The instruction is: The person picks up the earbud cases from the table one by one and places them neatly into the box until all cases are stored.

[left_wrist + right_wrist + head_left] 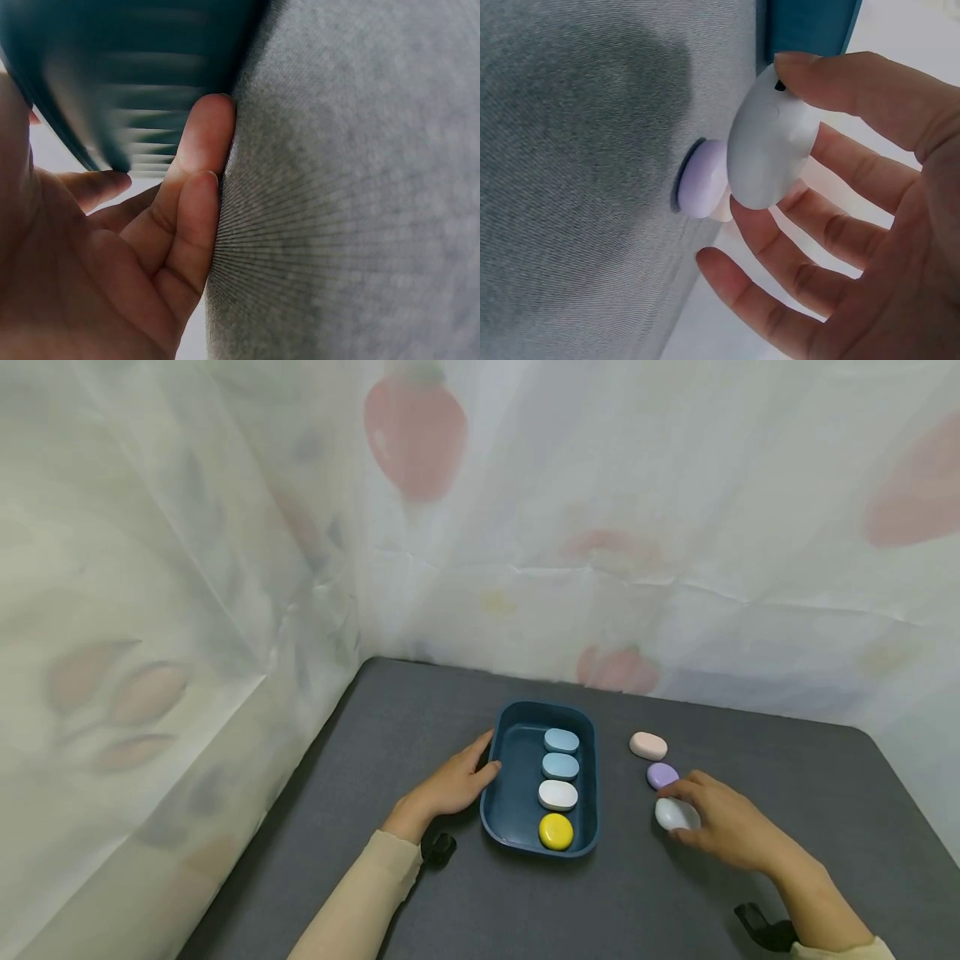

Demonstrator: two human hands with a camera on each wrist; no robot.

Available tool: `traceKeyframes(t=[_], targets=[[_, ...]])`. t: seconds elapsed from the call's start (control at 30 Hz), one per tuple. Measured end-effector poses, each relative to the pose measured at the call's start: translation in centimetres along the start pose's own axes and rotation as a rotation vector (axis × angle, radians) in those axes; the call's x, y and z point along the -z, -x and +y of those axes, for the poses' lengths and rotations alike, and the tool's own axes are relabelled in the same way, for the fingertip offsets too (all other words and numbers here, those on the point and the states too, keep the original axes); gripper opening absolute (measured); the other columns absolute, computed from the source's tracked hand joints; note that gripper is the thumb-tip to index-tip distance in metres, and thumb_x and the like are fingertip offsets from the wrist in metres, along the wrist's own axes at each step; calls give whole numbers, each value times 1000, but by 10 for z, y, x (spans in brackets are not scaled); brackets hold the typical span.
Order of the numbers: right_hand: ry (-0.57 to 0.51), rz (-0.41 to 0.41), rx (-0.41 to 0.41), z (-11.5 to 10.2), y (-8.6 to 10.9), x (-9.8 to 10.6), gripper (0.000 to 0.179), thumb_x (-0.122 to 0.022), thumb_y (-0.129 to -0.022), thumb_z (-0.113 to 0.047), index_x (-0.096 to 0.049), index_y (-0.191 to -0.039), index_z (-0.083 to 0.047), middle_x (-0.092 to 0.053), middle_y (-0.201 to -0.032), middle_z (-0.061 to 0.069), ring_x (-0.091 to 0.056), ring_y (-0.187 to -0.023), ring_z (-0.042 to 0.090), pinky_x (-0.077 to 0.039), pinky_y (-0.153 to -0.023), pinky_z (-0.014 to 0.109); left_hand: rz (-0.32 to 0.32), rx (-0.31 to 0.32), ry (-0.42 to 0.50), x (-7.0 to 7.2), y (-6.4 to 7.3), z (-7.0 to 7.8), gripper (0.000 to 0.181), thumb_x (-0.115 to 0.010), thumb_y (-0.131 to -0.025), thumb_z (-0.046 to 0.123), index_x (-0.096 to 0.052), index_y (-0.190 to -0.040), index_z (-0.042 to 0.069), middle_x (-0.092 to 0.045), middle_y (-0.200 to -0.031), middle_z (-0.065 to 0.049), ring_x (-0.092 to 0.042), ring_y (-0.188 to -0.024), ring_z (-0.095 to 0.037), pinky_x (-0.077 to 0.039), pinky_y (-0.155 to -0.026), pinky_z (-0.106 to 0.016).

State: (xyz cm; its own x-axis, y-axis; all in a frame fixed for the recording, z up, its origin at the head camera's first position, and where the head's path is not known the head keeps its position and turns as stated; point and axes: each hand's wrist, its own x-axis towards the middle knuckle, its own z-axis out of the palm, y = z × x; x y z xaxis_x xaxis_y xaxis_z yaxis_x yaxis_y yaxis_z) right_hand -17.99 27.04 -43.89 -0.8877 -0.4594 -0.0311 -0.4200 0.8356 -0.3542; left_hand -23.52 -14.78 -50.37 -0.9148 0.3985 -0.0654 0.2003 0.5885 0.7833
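My left hand (453, 785) holds the left side of a dark blue rectangular tray (587, 727). Its thumb lies at the rim, and the other fingers (210, 131) rest along the outer wall, low by the table. Between thumb and fingers, my right hand (723, 827) grips a glossy white oval piece (772, 142) with a small black mark near one end. Just beyond it on the table lie a purple rounded piece (661, 776) and a pale pink oval one (648, 746).
A column inside the tray holds two light blue ovals (561, 741), a white oval (558, 795) and a yellow round piece (556, 832). The grey table (420, 693) meets a fruit-patterned curtain (510, 527) at the back and left.
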Motion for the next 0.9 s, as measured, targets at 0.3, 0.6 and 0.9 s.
traceKeyframes(t=[0.3, 0.6, 0.9], targets=[[37, 80, 60, -9, -7, 6, 46, -88, -82, -24, -71, -124, -13, -64, -111, 1, -58, -91, 11, -51, -71, 34, 1, 5, 3, 0, 0, 1, 67, -45, -110, 39, -15, -168, 26, -22, -173, 2, -22, -159, -21, -23, -129, -49], [54, 166, 89, -18, -15, 10, 47, -86, -85, -23, -70, -128, -15, -63, -114, 2, -60, -95, 16, -53, -73, 36, -2, 1, -8, 0, 0, 0, 67, -44, -110, 43, -15, -168, 26, -21, -173, 2, -21, -160, -20, -23, -129, -48], [39, 215, 108, -32, -24, 12, 52, -86, -84, -23, -68, -132, -16, -64, -117, 4, -63, -98, 21, -55, -74, 38, 3, -11, 9, 0, -1, -1, 66, -46, -110, 37, -16, -168, 26, -23, -172, 3, -23, -159, -20, -24, -129, -50]])
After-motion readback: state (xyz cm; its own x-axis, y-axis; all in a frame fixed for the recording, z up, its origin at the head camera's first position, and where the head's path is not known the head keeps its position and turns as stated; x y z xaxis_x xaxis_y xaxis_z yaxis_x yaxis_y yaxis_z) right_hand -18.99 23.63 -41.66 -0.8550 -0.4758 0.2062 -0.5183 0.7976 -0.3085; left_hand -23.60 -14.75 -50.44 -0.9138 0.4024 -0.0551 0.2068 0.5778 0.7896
